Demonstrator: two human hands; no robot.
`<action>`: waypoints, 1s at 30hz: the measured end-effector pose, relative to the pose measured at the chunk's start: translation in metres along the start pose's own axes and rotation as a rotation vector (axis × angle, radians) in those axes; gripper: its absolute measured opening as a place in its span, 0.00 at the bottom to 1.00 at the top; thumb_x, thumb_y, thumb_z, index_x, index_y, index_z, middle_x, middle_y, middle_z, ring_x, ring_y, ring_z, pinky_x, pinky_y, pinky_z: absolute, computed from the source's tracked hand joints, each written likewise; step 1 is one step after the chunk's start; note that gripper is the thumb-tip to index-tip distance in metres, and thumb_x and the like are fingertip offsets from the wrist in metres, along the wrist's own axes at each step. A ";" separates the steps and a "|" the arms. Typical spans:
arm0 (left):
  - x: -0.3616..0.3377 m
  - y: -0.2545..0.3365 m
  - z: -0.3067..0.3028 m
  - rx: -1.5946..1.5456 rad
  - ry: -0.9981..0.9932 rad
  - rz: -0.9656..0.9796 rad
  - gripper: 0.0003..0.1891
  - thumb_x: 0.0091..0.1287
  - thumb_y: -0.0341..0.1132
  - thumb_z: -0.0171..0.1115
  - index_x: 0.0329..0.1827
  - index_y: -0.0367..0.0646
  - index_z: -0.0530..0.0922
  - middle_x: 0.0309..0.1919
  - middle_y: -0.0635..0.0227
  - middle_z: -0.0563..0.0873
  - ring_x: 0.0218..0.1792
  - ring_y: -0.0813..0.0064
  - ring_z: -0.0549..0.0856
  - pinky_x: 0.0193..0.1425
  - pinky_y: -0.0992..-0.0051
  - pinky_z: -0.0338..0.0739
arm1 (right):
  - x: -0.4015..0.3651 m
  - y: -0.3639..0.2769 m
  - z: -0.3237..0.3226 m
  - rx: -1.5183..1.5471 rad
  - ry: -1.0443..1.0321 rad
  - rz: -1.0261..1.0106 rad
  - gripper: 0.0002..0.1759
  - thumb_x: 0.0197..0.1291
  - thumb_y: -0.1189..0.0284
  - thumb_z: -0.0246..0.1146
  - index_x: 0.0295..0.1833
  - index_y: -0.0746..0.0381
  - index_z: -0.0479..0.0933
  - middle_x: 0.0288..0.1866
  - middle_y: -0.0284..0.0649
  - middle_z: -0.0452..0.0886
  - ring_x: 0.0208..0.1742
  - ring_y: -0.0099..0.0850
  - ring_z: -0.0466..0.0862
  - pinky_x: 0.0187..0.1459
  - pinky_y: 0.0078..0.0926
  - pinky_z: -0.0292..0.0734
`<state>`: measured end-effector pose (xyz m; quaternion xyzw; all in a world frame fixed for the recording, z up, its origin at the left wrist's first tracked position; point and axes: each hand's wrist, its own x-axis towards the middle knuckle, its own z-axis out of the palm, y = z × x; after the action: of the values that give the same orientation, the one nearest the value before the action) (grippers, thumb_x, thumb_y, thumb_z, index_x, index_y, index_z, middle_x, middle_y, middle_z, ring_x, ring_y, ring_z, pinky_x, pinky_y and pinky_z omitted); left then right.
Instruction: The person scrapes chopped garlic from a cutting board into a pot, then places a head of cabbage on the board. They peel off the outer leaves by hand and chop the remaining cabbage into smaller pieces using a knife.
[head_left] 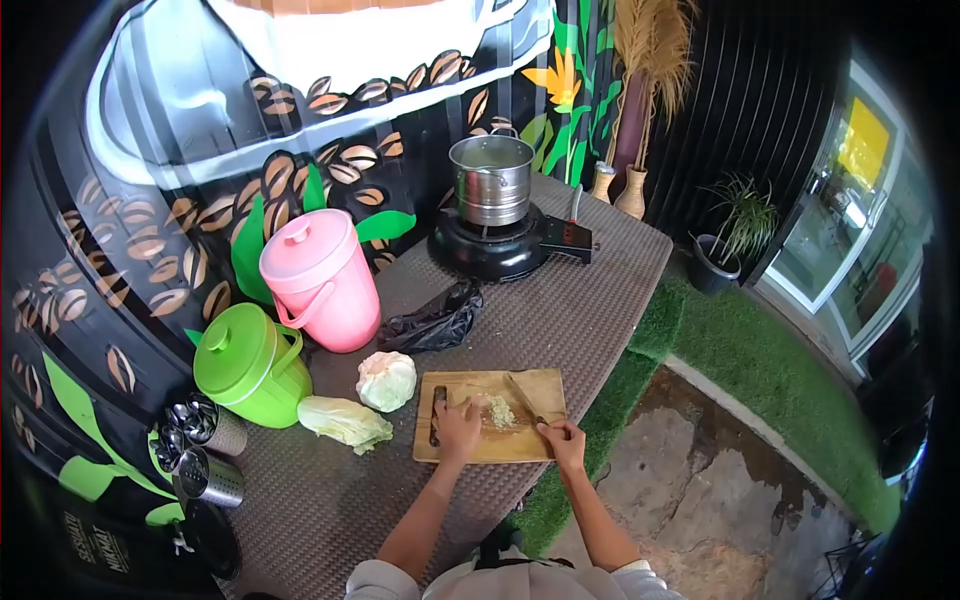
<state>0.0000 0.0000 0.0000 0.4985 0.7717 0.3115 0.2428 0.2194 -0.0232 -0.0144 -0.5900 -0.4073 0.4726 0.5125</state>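
Note:
A wooden cutting board point(535, 387) with a dark handle slot lies near the table's front edge. On its middle is a small heap of finely chopped pale bits point(499, 411), too small to name. My right hand point(563, 443), at the board's right edge, is closed round the handle of a knife point(524, 396); the blade points away and to the left, just right of the heap. My left hand point(460, 432) rests on the board's left part with fingers apart, fingertips close to the heap. Left of the board sit a pale round cabbage-like head point(387, 381) and a napa cabbage point(346, 422).
Pink point(320, 285) and green point(255, 368) lidded buckets stand along the painted wall. A black plastic bag point(435, 318) lies beyond the board. Farther back, a steel pot point(492, 180) sits on a black stove point(490, 248). Metal cutlery holders point(210, 477) stand at left.

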 end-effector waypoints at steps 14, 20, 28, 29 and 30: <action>0.032 0.154 0.009 0.051 0.161 0.359 0.37 0.60 0.62 0.63 0.64 0.41 0.76 0.60 0.41 0.63 0.63 0.43 0.66 0.66 0.57 0.66 | 0.121 -0.142 -0.063 0.075 -0.062 -0.091 0.13 0.53 0.68 0.73 0.28 0.65 0.79 0.24 0.26 0.74 0.27 0.15 0.69 0.30 0.17 0.62; 0.068 0.232 0.015 0.031 0.191 0.429 0.41 0.57 0.63 0.66 0.62 0.35 0.76 0.55 0.45 0.66 0.58 0.47 0.69 0.63 0.57 0.68 | 0.206 -0.188 -0.093 0.090 -0.170 -0.116 0.12 0.54 0.68 0.72 0.29 0.64 0.78 0.25 0.28 0.75 0.28 0.17 0.70 0.32 0.17 0.65; 0.119 0.298 -0.040 0.168 0.299 0.399 0.44 0.54 0.62 0.69 0.64 0.32 0.73 0.50 0.48 0.69 0.55 0.53 0.73 0.60 0.65 0.71 | 0.279 -0.282 -0.059 0.185 -0.391 -0.209 0.13 0.56 0.67 0.71 0.30 0.63 0.76 0.29 0.30 0.76 0.32 0.18 0.72 0.36 0.18 0.67; 0.130 0.305 -0.050 0.195 0.350 0.389 0.45 0.53 0.62 0.70 0.64 0.32 0.73 0.49 0.48 0.69 0.54 0.53 0.73 0.60 0.64 0.71 | 0.289 -0.297 -0.048 0.203 -0.444 -0.253 0.13 0.56 0.67 0.71 0.30 0.63 0.75 0.29 0.30 0.76 0.32 0.18 0.72 0.37 0.19 0.67; 0.139 0.314 -0.065 0.164 0.308 0.332 0.48 0.51 0.64 0.70 0.66 0.32 0.72 0.54 0.44 0.69 0.59 0.49 0.72 0.63 0.62 0.70 | 0.301 -0.306 -0.032 0.182 -0.453 -0.309 0.14 0.55 0.66 0.71 0.30 0.63 0.75 0.29 0.31 0.76 0.33 0.19 0.73 0.38 0.20 0.67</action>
<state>0.0961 0.2093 0.2630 0.5832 0.7297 0.3560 0.0265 0.3186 0.3039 0.2475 -0.3520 -0.5524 0.5432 0.5252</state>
